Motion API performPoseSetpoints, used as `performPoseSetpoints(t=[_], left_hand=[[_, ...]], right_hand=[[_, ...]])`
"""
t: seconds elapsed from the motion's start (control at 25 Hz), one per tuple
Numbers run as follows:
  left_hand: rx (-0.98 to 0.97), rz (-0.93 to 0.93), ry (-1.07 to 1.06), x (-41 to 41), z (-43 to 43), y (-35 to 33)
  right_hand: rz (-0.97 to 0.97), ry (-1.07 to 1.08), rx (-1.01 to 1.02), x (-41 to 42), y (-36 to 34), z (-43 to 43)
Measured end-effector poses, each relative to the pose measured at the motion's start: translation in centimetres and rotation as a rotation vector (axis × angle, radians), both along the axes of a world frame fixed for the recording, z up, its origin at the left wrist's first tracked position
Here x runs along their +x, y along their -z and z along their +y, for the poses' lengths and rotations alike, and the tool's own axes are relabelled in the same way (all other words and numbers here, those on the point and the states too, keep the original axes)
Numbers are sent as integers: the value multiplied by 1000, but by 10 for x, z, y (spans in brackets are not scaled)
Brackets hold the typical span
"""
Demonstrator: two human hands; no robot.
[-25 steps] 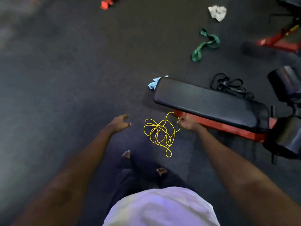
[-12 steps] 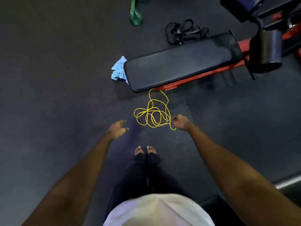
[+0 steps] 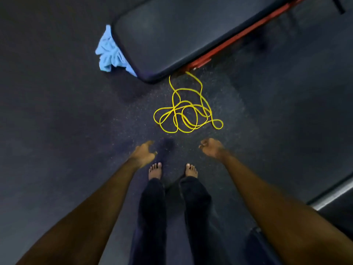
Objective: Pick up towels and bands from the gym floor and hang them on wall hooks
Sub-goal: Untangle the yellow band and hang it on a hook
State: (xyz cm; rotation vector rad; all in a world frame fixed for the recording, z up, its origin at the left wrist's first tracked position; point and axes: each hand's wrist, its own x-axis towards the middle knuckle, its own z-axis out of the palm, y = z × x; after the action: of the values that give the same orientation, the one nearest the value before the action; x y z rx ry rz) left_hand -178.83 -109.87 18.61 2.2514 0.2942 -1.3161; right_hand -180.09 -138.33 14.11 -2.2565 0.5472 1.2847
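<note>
Head view: yellow band lies tangled on the gym floor, just far of both hands, with one strand running to the bench frame. Blue towel is at the bench's left end. Left hand has relaxed, parted fingers. Right hand has curled fingers and holds nothing. Recommendation: gather the whole tangle, then ease the far strand free of the frame.

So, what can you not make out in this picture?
Head view only.
Towel: its right part is hidden under the bench.
Band: its far end runs under the bench, hidden.
Bench: cut off by the top edge.
Right hand: fingers curl away from the camera; an empty grip or not, unclear.
Wall hooks: outside the frame.
</note>
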Motion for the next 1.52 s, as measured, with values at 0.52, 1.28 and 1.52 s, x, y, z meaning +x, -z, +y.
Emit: performPoseSetpoints(t=[0.52,1.28,1.52], left_hand=[[-27,-43,137,3,17,307],[-58,95,97,0,-28,201],[-48,101,75,2,-39,131]], right_hand=[[-179,66,-97,64,332,35],[-122,34,122,-9,142,8],[-50,13,227,-23,-20,7]])
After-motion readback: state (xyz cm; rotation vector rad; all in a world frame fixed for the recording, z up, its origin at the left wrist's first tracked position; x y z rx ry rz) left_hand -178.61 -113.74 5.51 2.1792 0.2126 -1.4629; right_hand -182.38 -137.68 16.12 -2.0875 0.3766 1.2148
